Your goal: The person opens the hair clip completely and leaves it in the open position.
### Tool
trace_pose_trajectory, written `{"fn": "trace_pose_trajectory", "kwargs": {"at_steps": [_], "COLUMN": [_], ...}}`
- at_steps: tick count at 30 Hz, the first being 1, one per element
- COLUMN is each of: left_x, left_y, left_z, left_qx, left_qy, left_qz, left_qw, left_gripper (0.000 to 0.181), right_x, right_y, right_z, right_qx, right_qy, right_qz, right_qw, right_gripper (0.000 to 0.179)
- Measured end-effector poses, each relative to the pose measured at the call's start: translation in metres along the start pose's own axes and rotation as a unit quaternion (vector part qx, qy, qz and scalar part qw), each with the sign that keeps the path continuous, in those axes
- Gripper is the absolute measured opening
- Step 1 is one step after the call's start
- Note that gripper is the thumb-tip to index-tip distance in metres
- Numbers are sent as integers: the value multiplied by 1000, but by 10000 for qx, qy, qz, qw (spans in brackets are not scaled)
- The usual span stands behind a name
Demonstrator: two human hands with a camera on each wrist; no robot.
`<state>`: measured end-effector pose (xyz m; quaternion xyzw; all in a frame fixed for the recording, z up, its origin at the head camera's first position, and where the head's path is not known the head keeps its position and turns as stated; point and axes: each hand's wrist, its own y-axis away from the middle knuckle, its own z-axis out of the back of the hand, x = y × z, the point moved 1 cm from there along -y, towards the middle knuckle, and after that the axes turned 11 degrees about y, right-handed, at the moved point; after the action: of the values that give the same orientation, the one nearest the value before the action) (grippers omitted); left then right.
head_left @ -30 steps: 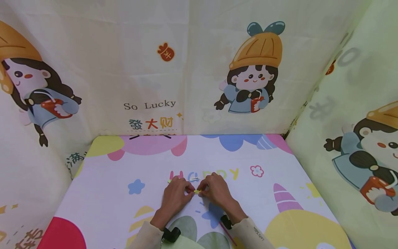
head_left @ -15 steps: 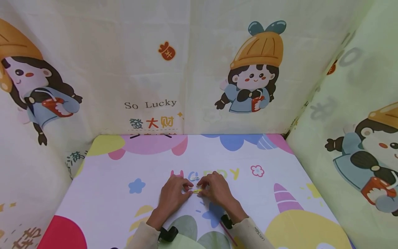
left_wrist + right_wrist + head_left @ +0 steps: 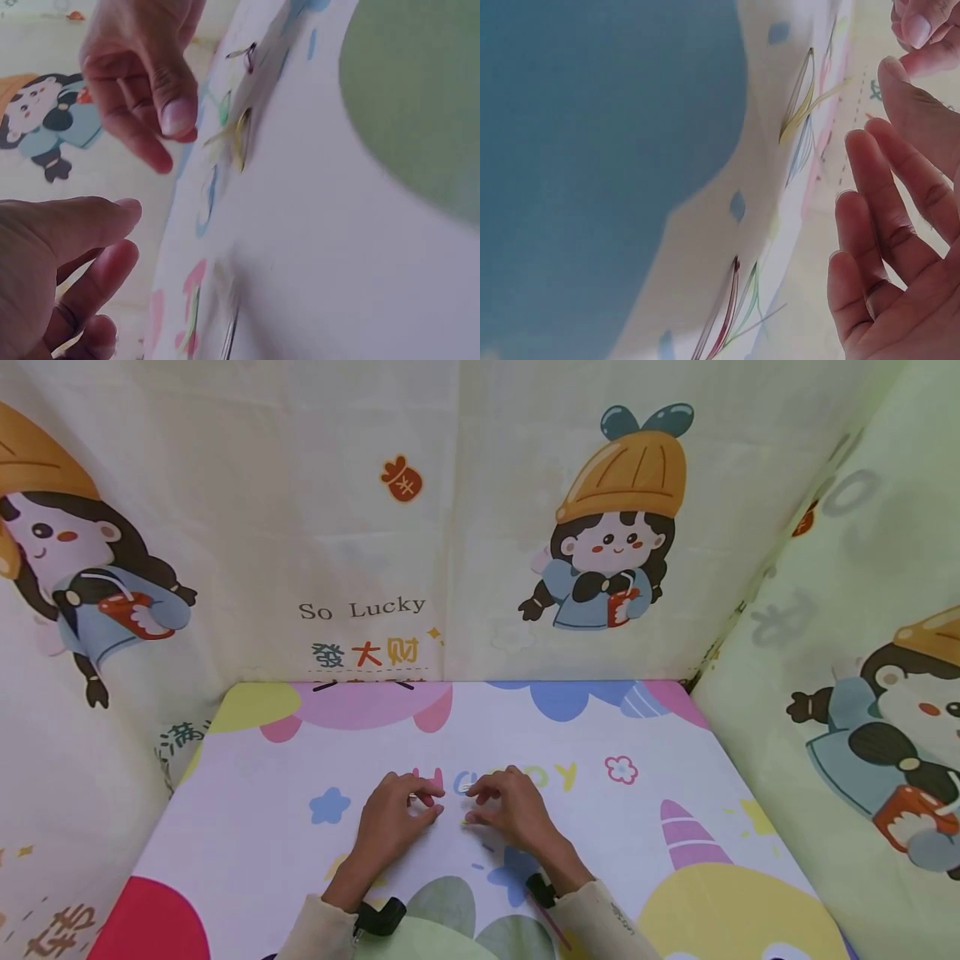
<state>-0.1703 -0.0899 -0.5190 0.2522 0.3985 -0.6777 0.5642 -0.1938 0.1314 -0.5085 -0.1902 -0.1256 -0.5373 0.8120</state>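
A yellow snap hair clip (image 3: 796,112), bent open, stands on the table below my hands. My right hand (image 3: 513,807) is over it, fingers apart and holding nothing. In the head view its thumb tip overlaps the clip. My left hand (image 3: 396,817) is lifted to the left of the clip, thumb and fingers spread with nothing between them. A blue clip (image 3: 207,202) lies just behind the yellow one. On the right are a dark red clip (image 3: 724,315) and a green clip (image 3: 746,300). Near my left hand lie a pale green clip (image 3: 192,315) and a silvery clip (image 3: 230,330).
The table (image 3: 255,827) wears a printed cover with a blue star and coloured letters. Patterned cloth walls (image 3: 480,527) enclose it at the back and sides. A dark camera band (image 3: 380,917) sits on the left wrist, another (image 3: 540,890) on the right.
Both hands were close together at the yellow hair clip, fingers pinching its ends. They have let go, and the left hand has moved away to the left; the right fingers have spread.
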Motion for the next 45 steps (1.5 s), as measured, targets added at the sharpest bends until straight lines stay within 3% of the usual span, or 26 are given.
{"fn": "trace_pose_trajectory", "kwargs": {"at_steps": [9,13,18,23,32,45], "left_x": [15,22,32,39,46,46], "left_y": [3,5,10,17,24,28], "left_z": [26,33,38,37,33,27], "left_qx": [-51,-15,-103,-142,222,214], "left_qy": [47,-32,-65,11,80,-186], "left_qz": [343,547,487,359,848,713], "left_qw": [9994,9985,9987,9993,9961,9971], "left_gripper": [18,17,16,18,21,20], "right_x": [10,16,26,36,52,63], "right_y": [-5,-8,-11,-14,-15,-16], "right_z": [-7,-12,-17,-25,-35,-44], "right_qx": [117,335,503,610,715,808], "right_qy": [-201,-277,-233,-141,306,837], "right_qz": [87,-91,-108,-55,82,294], "right_qw": [9997,9990,9984,9980,9969,9928], "right_gripper": [26,26,25,23,21,12]}}
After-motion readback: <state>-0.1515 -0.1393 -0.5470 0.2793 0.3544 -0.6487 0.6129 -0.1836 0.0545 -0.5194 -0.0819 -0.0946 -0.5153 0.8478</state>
